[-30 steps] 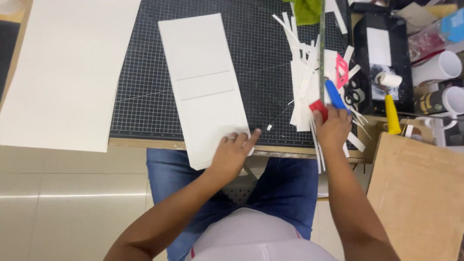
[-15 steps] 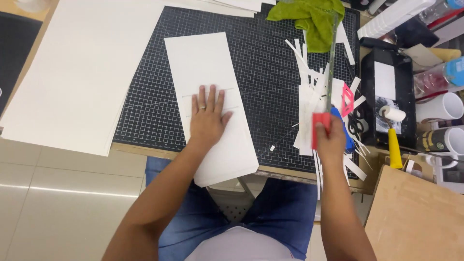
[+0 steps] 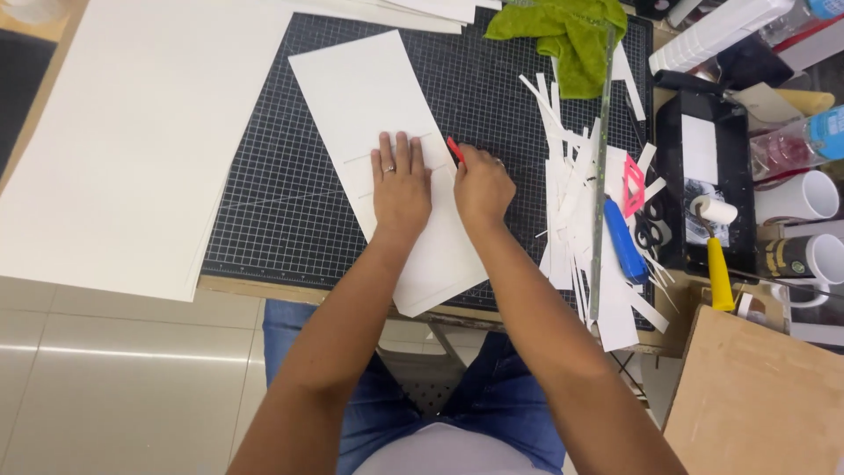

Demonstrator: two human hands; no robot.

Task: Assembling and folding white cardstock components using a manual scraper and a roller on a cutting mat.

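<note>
Since the earlier frame my right hand (image 3: pixel 482 186) has left the pile of scraps and come across to the white card sheet (image 3: pixel 369 97), carrying the red knife (image 3: pixel 454 149) with it; my left hand (image 3: pixel 401 183) has stayed flat on the sheet. I record the right hand as curled closed around the red knife, whose tip shows past the knuckles and meets the sheet's right edge. I record the left hand as spread open, palm down, fingers together, pressing the sheet and gripping nothing; a ring shows on one finger. Both hands sit side by side, nearly touching, on the middle of the sheet, where faint cut lines cross it. That sheet lies tilted on the black gridded cutting mat (image 3: pixel 281 185), its near corner overhanging the mat's front edge. Right of the sheet a heap of white paper strips (image 3: pixel 567 185) lies on the mat, with a long metal ruler (image 3: pixel 601 167) across it and a blue-handled tool (image 3: pixel 624 242) beside that. Beyond the sheet, at the mat's far edge, a green cloth (image 3: pixel 563 35) is bunched. Left of the sheet a large white board (image 3: pixel 123 132) overlaps the mat. Further right of the strips stand a black tray (image 3: pixel 673 132), a yellow-handled roller (image 3: pixel 716 255) and white mugs (image 3: pixel 804 198).
</note>
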